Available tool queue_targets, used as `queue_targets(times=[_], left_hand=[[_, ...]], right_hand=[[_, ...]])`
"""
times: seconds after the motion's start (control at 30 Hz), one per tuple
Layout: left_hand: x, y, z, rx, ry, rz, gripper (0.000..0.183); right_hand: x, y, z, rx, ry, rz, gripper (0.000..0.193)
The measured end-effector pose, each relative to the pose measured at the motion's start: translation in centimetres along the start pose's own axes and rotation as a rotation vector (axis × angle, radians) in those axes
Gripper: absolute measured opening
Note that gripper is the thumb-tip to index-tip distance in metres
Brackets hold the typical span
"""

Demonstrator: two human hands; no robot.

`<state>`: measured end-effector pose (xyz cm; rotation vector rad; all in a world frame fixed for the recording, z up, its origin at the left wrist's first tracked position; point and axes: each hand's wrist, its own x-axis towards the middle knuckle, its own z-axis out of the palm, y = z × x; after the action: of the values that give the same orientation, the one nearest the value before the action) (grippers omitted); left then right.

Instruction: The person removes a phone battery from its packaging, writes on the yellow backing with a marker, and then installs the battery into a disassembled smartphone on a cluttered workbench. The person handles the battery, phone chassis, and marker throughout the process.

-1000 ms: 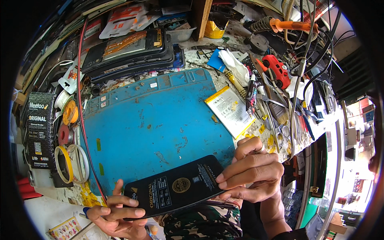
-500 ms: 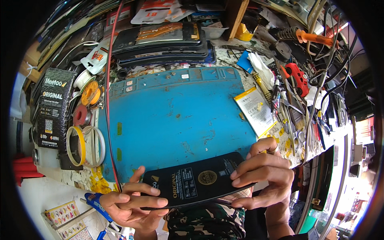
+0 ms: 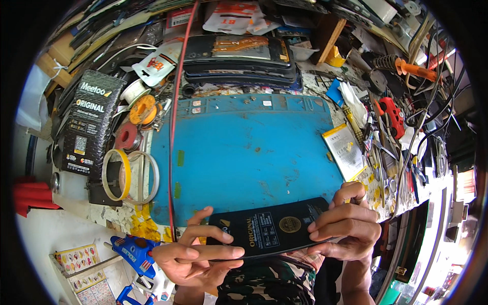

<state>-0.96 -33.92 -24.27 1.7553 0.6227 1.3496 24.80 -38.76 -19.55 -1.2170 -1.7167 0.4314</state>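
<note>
A flat black phone screen (image 3: 267, 231) with gold print and a round gold seal is held level over the near edge of the blue mat (image 3: 244, 162). My left hand (image 3: 195, 256) grips its left end, with two fingers lying across the face and another raised behind. Around the right end, the fingers of my right hand (image 3: 351, 226) are curled over the top, the thumb at the near edge. The underside of the screen is hidden. Beyond my right hand, a white battery with yellow edges (image 3: 345, 151) lies at the mat's right side.
Left of the mat are a black padded pouch (image 3: 84, 124), an orange spool (image 3: 143, 110) and tape rings (image 3: 118, 175). A red cable (image 3: 177, 117) hangs over the mat's left side. Stacked phones (image 3: 239, 56) stand behind. Tools and a red toy car (image 3: 391, 117) crowd the right.
The view has swung left, so bench, screen and hands all appear further right. Both hands keep their hold on the screen.
</note>
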Motion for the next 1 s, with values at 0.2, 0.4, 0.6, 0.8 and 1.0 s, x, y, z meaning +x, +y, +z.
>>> queue_targets(times=[0.2,0.4,0.6,0.8,1.0], left_hand=[[0.0,0.0,-0.1,0.111,-0.034,0.032,0.055],[0.4,0.0,0.7,-0.039,0.095,0.008,0.063],[2.6,1.2,0.2,-0.217,0.185,-0.141,0.107],[2.4,2.7,-1.1,-0.597,0.13,-0.461,0.101],[0.8,3.9,-0.6,-0.618,0.091,-0.576,0.077]], right_hand=[[0.3,-1.0,0.3,-0.181,-0.104,-0.081,0.025],[1.1,-1.2,0.5,-0.031,-0.162,0.002,0.023],[3.3,-1.0,0.2,0.136,-0.128,0.227,0.023],[5.0,-1.1,-1.0,0.439,-0.236,0.456,0.023],[4.9,-0.8,-0.7,0.494,-0.311,0.595,0.028]])
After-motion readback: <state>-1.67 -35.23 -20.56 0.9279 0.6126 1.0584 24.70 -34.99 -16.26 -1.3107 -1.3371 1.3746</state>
